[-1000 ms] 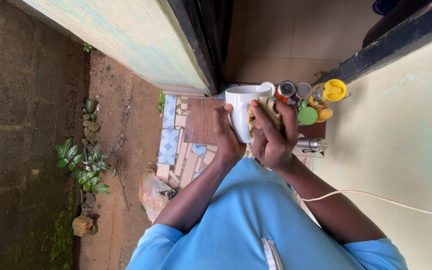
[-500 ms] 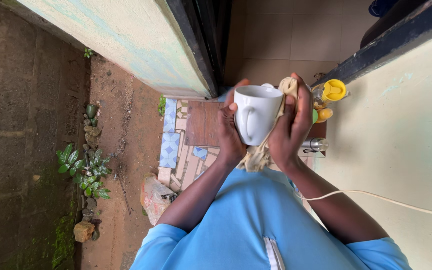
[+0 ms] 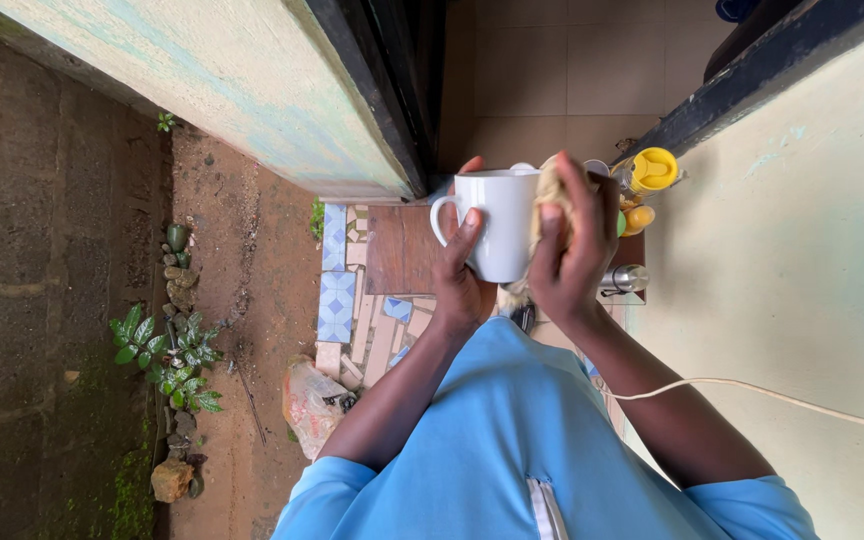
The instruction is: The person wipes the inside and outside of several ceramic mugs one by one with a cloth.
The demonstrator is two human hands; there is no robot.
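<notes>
I hold a white mug [image 3: 497, 222] up in front of me, its handle turned to the left. My left hand [image 3: 460, 270] grips the mug's left side and bottom, with fingers near the handle. My right hand [image 3: 572, 250] presses a beige cloth [image 3: 550, 200] against the mug's right side; a tail of the cloth hangs below. My arms come from light blue sleeves.
Below the mug stand a yellow-lidded jar [image 3: 651, 170], a small orange bottle [image 3: 637, 218] and a steel flask [image 3: 624, 279] on the tiled step [image 3: 337, 290]. A dark door frame [image 3: 372, 90], pale walls, a plastic bag [image 3: 314, 400], plants [image 3: 167, 350] and a white cord [image 3: 772, 400] surround me.
The mug has been rotated, so its handle went from facing me to pointing left. My right hand with the cloth stays on the mug's right side, shifted slightly.
</notes>
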